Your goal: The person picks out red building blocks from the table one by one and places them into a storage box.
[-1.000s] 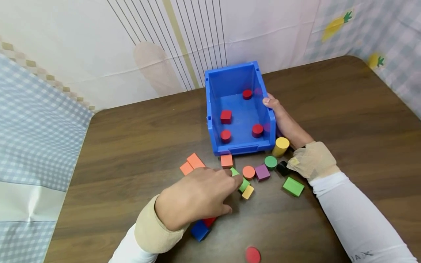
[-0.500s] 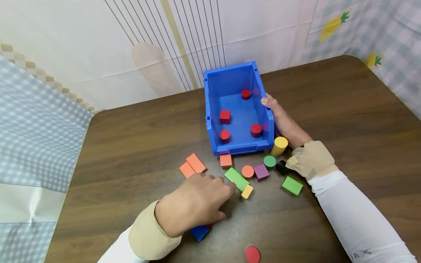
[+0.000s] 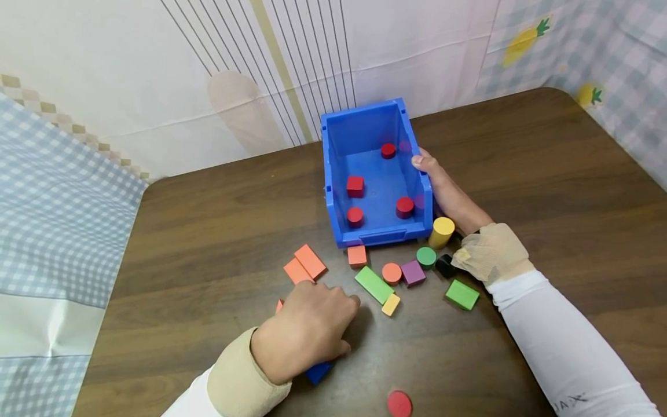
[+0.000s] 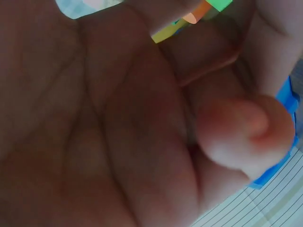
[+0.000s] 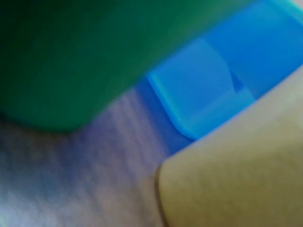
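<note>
My left hand [image 3: 308, 327] hovers low over the table at front left, back of the hand up and fingers loosely curled. A blue block [image 3: 318, 372] shows below its thumb; an orange piece [image 3: 279, 305] peeks out on its far side. In the left wrist view the palm fills most of the picture, with a bent fingertip [image 4: 246, 127] and no block against the palm. My right hand [image 3: 443, 188] grips the right wall of a blue bin [image 3: 388, 237], thumb over the rim. Inside the bin lie a red cube [image 3: 355, 186] and red discs [image 3: 404, 207].
In front of the bin lie an orange cube [image 3: 356, 256], a green block [image 3: 374, 284], an orange disc [image 3: 392, 273] and a purple cube [image 3: 413, 273]. A yellow cylinder [image 3: 442, 233] stands by the right wrist. A red disc [image 3: 399, 403] lies near the front.
My left hand has moved left and down, away from the long green block, which now shows whole. The red piece beside the blue block is now hidden. My right hand stays on the bin.
</note>
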`<state>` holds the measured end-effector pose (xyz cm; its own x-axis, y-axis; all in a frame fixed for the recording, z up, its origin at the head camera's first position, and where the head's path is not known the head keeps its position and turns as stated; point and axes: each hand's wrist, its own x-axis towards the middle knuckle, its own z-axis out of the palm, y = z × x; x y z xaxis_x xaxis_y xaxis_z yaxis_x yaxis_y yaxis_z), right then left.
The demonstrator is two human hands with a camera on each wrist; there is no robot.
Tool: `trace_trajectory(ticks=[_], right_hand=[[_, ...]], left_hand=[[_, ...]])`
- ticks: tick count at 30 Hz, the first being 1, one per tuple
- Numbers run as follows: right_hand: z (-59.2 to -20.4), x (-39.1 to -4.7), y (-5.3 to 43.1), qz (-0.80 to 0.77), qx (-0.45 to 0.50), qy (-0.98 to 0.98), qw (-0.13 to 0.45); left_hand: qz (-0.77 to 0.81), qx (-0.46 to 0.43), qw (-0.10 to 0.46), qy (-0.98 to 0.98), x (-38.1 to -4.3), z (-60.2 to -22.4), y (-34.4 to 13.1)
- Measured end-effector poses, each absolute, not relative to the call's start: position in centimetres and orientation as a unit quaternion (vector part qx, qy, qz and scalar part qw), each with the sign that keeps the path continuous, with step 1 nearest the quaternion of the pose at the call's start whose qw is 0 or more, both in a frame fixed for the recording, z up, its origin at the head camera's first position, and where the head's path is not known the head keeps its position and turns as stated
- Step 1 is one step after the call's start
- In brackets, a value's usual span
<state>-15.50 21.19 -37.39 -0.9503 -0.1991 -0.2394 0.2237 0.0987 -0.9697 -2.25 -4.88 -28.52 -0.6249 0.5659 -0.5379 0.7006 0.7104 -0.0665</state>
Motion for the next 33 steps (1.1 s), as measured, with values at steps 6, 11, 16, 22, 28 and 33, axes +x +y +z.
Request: trace_trajectory(ticks=[6, 11, 16, 22, 28, 33], right_hand=[[-37.4, -15.5, 21.2, -0.672, 0.007, 0.724, 0.154], [-37.6, -15.4, 21.2, -0.669, 0.007, 0.726, 0.162], [-37.7, -15.4, 21.3, -0.671, 0.003, 0.724, 0.161], [-37.7, -15.4, 21.4, -0.669, 0.009, 0.724, 0.168], [-37.8, -15.5, 21.1, -0.675, 0.005, 0.720, 0.160], [-37.6, -15.4, 21.5, -0.669, 0.014, 0.724, 0.167]], left_hand=[[-0.173, 0.329, 0.216, 0.903, -1.9, -28.7, -5.0], [-0.214, 0.308, 0.212, 0.902, -1.7, -29.1, -4.8], [-0.234, 0.306, 0.208, 0.899, -1.5, -29.4, -4.7], [-0.228, 0.320, 0.201, 0.897, -1.3, -29.6, -4.6], [-0.213, 0.340, 0.208, 0.892, -1.1, -29.8, -4.6], [-0.182, 0.362, 0.207, 0.891, -0.9, -29.8, -4.5]])
